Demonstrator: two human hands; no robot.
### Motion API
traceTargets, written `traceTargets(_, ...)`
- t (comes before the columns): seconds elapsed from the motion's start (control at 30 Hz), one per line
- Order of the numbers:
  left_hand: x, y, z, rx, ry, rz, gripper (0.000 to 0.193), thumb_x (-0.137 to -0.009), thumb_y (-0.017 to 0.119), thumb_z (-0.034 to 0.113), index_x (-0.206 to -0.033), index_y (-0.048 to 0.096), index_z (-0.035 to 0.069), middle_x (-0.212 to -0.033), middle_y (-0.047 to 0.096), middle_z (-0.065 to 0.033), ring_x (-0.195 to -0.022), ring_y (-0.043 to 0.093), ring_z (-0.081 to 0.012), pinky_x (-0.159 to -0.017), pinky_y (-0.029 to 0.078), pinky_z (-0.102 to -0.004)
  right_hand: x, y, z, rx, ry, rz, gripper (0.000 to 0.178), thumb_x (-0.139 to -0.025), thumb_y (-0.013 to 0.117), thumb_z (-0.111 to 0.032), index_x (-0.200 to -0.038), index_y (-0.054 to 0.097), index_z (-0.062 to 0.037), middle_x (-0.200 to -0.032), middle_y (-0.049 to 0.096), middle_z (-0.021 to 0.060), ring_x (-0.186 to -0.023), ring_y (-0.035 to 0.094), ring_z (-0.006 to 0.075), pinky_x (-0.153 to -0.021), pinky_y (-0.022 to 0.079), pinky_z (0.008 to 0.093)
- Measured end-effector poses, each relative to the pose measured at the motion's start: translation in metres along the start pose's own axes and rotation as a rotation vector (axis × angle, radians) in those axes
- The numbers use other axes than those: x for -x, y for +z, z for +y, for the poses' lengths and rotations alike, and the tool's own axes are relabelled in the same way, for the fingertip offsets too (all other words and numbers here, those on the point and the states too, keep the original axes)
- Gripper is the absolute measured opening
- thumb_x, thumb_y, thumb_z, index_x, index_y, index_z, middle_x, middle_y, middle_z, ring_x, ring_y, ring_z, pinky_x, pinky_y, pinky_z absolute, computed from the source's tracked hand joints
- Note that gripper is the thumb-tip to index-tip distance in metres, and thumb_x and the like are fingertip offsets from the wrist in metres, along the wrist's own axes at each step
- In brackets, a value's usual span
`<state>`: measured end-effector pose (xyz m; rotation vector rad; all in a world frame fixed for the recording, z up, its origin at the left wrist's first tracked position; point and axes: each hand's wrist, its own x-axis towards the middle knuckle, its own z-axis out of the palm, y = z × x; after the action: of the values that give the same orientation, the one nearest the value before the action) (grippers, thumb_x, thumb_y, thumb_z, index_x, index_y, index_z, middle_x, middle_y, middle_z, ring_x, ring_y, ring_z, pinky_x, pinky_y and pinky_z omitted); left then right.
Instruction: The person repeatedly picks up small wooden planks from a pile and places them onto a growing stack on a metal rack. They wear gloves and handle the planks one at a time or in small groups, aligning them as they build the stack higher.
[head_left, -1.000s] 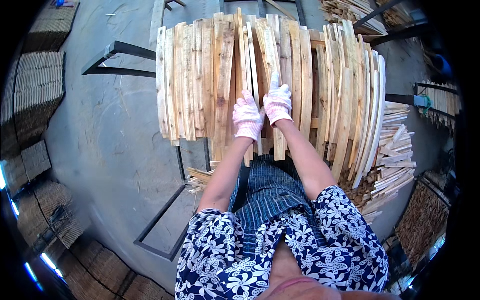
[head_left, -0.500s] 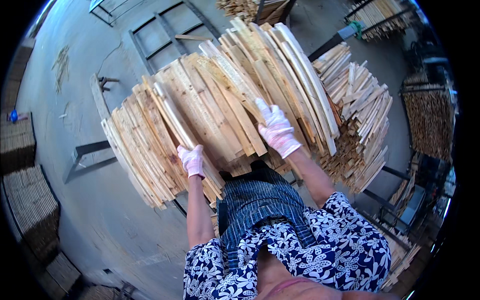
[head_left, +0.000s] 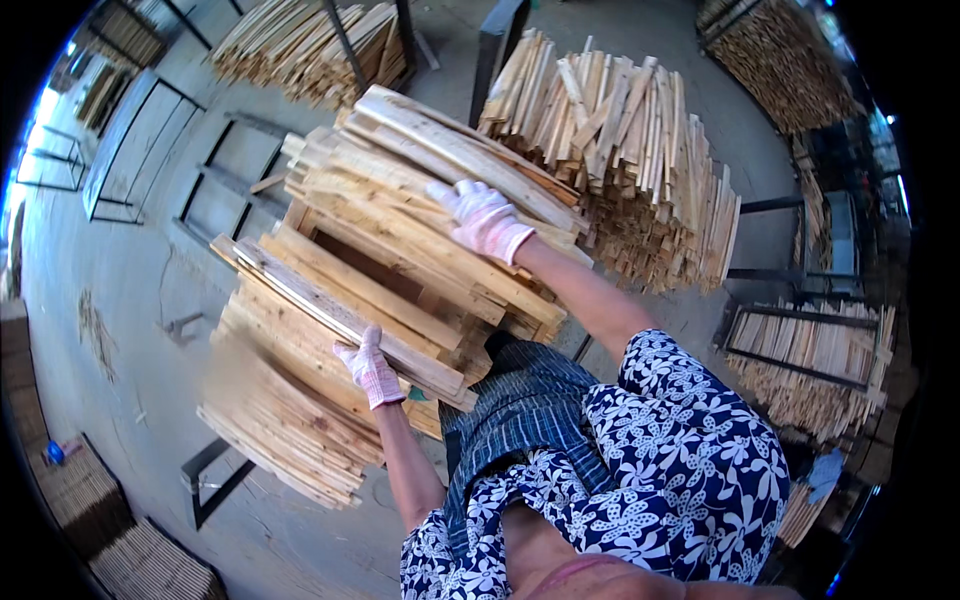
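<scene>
A broad stack of pale wooden strips (head_left: 300, 330) lies in front of me, most of them running lengthwise away from my body. My left hand (head_left: 370, 368), in a white and pink glove, grips narrow wooden strips (head_left: 350, 322) near their close end, thumb on top and fingers partly hidden beneath. Farther right, my right hand (head_left: 485, 222), gloved alike, rests with fingers stretched across the upper strips (head_left: 390, 195). Between the hands a dark gap (head_left: 370, 262) opens among the strips. Several strips at the stack's left side are blurred.
A tall pile of thin wooden strips (head_left: 640, 160) stands to the right, beside a dark metal post (head_left: 495, 50). More strips fill a rack (head_left: 800, 345) at the right and a stack (head_left: 310, 50) at the back. A metal frame (head_left: 235, 170) lies on the floor behind.
The view has turned rightward. My left hand now has the strips raised above the layer. A gap has appeared in the stack, and my right hand has shifted onto strips at its right.
</scene>
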<state>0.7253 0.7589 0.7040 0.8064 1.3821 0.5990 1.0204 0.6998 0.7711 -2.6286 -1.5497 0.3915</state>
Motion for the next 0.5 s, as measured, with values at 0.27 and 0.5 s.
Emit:
traceTargets(0.27,0.021,0.080,0.051,-0.005,0.108,-0.073,0.092,-0.078,0.079,0.011,-0.154,0.027,-0.002,-0.130,0.058,-0.0181,-0.105,0.061,-0.0255,-0.094,0.051,-0.0342,-0.001,-0.020,-0.011,-0.191,0.032,-0.129,0.066,-0.094,0.062,-0.042,-0.153,0.044,-0.0169,-0.139,0.051,0.0229,-0.124,0.054,0.0404,-0.110,0.043,0.0452)
traceTargets(0.5,0.029,0.121,0.072,0.079,0.167,-0.123,0.092,-0.079,0.078,0.008,-0.153,0.025,-0.003,-0.127,0.059,-0.0183,-0.105,0.062,-0.0262,-0.094,0.052,-0.0358,0.021,-0.016,0.022,-0.533,-0.029,-0.117,0.064,-0.098,0.056,-0.048,-0.151,0.045,-0.0138,-0.150,0.048,0.0239,-0.135,0.049,0.0410,-0.114,0.040,0.0443)
